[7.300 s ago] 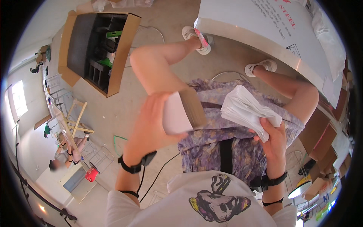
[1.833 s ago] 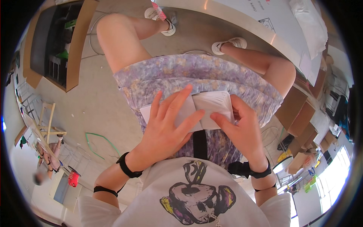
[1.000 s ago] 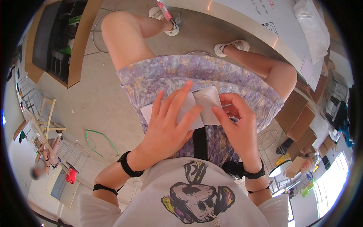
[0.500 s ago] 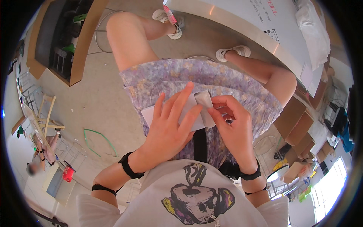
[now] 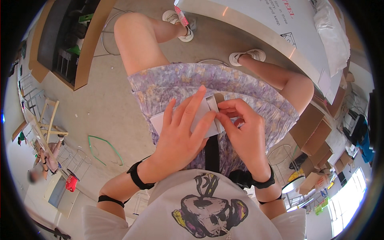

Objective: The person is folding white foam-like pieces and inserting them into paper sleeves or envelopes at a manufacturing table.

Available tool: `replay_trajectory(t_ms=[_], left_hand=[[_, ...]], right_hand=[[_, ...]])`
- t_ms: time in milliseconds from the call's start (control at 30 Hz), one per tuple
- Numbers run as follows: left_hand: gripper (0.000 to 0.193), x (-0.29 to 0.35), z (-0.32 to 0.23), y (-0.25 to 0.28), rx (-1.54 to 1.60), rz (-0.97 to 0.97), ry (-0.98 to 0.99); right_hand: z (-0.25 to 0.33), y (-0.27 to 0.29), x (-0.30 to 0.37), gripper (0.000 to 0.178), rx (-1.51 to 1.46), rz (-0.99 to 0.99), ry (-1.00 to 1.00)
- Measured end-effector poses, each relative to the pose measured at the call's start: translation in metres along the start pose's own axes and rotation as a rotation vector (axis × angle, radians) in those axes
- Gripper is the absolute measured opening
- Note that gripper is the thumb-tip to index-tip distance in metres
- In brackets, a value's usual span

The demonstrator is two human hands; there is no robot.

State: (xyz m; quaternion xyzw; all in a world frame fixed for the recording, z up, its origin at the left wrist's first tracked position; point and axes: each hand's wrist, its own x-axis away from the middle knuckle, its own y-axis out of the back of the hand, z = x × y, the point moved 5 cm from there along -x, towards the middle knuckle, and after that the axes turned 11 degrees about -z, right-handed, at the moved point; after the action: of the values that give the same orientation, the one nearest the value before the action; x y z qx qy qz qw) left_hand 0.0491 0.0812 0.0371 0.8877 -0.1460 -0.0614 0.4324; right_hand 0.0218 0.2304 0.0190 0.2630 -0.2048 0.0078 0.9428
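A small, flat white cardboard box (image 5: 203, 117) rests over my lap, its end flap (image 5: 213, 105) folded up toward the right. My left hand (image 5: 178, 126) lies across the box with its fingers spread on top. Part of that hand shows below the box's lower edge, so it grips the box from both sides. At the box's right end, my right hand (image 5: 245, 126) pinches the flap between thumb and fingers. The brown inner side of the cardboard shows by the flap's upper corner. Most of the box's left part is hidden under my left hand.
My lap is covered by a purple patterned skirt (image 5: 160, 78). A large table with a white printed covering (image 5: 256, 16) stands ahead on the right. An open carton (image 5: 90, 44) with dark contents is at the far left. Cardboard boxes (image 5: 308, 130) stand at right; a green strap (image 5: 106, 142) lies on the floor.
My right hand has moved slightly left and folded the flap further over toward the box. The left hand has stayed in place on the box.
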Motion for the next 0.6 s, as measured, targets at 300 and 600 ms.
replay_trajectory(t_ms=[300,600], left_hand=[[0.075,-0.0026,-0.0021,0.0033,-0.029,-0.024,-0.017],[0.076,-0.0035,-0.0022,0.0053,-0.008,-0.026,-0.013]], right_hand=[[0.0017,-0.0073,-0.0031,0.014,-0.026,0.02,0.039],[0.0041,-0.0098,-0.0045,0.013,-0.07,0.045,0.026]])
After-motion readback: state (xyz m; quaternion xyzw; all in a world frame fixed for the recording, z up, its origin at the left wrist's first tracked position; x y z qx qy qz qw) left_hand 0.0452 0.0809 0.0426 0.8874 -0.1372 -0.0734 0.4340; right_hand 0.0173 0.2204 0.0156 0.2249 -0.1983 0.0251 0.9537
